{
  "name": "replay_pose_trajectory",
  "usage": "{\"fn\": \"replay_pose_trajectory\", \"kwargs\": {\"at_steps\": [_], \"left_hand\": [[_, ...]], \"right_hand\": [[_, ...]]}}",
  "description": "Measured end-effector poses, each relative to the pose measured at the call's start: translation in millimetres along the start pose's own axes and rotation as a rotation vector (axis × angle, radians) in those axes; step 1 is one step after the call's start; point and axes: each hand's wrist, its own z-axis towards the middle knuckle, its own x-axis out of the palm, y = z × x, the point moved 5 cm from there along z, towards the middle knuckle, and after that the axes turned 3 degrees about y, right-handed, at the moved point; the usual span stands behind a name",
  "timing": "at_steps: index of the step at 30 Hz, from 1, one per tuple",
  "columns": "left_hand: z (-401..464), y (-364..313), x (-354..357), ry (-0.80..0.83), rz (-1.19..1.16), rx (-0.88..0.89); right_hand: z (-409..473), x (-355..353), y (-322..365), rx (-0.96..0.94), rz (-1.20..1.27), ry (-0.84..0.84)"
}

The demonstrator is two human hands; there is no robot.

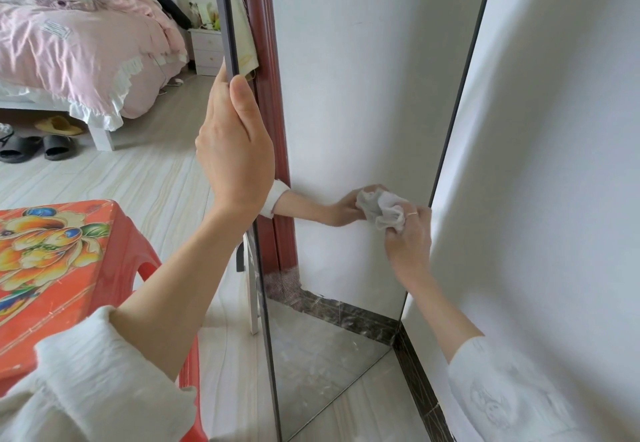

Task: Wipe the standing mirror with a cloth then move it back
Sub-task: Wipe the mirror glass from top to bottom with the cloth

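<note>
The tall standing mirror (346, 78) with a thin dark frame stands upright on the floor, its right edge near the white wall. My left hand (235, 144) grips the mirror's left frame edge at mid height. My right hand (408, 237) presses a crumpled white cloth (382, 209) against the glass near the mirror's right edge. The glass reflects the white wall, a red door frame and my own hand with the cloth. The lower glass shows dusty smears.
A red plastic stool (59, 251) with a flower print stands close on the left. Further left are a bed with pink bedding (69, 43), slippers (34, 147) under it and a white nightstand (206, 50). The white wall (554, 164) with a dark skirting board runs along the right.
</note>
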Motion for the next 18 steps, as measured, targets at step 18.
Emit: {"fn": "replay_pose_trajectory", "kwargs": {"at_steps": [18], "left_hand": [[2,-1,0,0.017,0.022,-0.010]], "right_hand": [[1,-20,-92,0.558,0.296,0.193]]}}
